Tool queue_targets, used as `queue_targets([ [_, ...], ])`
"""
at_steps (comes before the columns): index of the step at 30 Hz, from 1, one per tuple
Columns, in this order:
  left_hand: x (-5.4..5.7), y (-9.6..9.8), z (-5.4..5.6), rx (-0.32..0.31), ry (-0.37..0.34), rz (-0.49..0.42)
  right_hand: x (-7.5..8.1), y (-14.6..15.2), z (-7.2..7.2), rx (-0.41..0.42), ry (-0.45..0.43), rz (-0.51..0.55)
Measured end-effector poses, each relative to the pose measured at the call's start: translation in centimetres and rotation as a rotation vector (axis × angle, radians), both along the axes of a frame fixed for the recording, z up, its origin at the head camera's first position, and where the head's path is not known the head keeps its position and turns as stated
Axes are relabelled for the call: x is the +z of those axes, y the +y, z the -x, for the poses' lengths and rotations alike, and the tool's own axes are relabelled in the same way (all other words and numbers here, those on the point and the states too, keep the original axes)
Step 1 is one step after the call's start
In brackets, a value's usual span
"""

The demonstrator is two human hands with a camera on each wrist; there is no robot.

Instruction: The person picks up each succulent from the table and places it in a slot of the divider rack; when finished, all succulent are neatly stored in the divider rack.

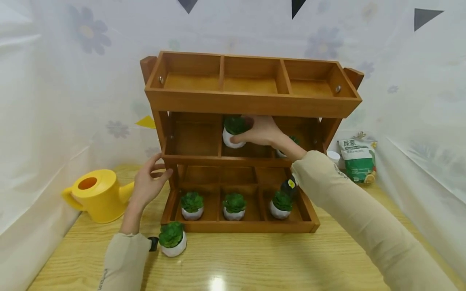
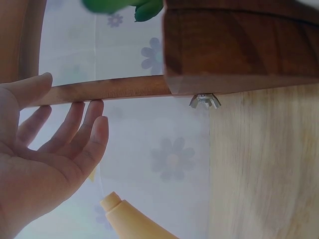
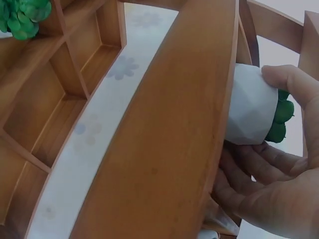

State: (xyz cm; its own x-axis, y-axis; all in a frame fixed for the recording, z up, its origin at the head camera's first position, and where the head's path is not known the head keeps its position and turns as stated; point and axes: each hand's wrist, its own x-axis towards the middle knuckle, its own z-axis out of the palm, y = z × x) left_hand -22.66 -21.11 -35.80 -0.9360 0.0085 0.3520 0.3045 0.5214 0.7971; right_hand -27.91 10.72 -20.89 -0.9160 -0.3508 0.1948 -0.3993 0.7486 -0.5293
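Observation:
A three-tier wooden plant shelf [image 1: 251, 106] stands on the table. My right hand [image 1: 263, 130] grips a potted succulent [image 1: 234, 126] in the middle compartment of the middle tier; its white faceted pot [image 3: 251, 107] sits between thumb and fingers in the right wrist view. At the shelf's left side, my left hand [image 1: 148, 184] holds the side post [image 2: 124, 88], thumb on one face and fingertips on the other. Partly behind the right forearm, another succulent [image 1: 280, 153] occupies the middle tier's right compartment. The bottom tier has a left succulent [image 1: 192, 205], a middle one [image 1: 234, 206] and a right one [image 1: 281, 205].
One more potted succulent [image 1: 173, 239] stands on the table before the shelf's left front corner. A yellow watering can [image 1: 102, 198] is left of my left hand. Behind the right sleeve are a green and white bag [image 1: 358, 159] and a white container [image 1: 333, 156].

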Motion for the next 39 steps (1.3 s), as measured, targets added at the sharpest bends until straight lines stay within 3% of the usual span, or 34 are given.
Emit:
queue_targets([
  [4, 0.0, 0.0, 0.0, 0.000, 0.000, 0.000, 0.1, 0.0, 0.5, 0.036, -0.008, 0.016],
  [9, 0.1, 0.1, -0.1, -0.003, 0.014, -0.004, 0.0, 0.0, 0.9, 0.055, -0.086, -0.001],
  [14, 0.0, 0.1, -0.1, 0.002, 0.015, -0.006, 0.7, 0.1, 0.9, 0.071, -0.136, -0.133],
  [20, 0.0, 0.1, 0.0, -0.005, 0.005, -0.008, 1.4, 0.3, 0.8, 0.103, -0.126, -0.256],
  [32, 0.0, 0.2, -0.1, -0.005, -0.018, -0.003, 1.5, 1.1, 0.2, 0.154, -0.083, -0.244],
  [39, 0.1, 0.3, 0.0, -0.011, -0.010, -0.007, 1.7, 2.3, -0.3, 0.153, -0.115, -0.160],
])
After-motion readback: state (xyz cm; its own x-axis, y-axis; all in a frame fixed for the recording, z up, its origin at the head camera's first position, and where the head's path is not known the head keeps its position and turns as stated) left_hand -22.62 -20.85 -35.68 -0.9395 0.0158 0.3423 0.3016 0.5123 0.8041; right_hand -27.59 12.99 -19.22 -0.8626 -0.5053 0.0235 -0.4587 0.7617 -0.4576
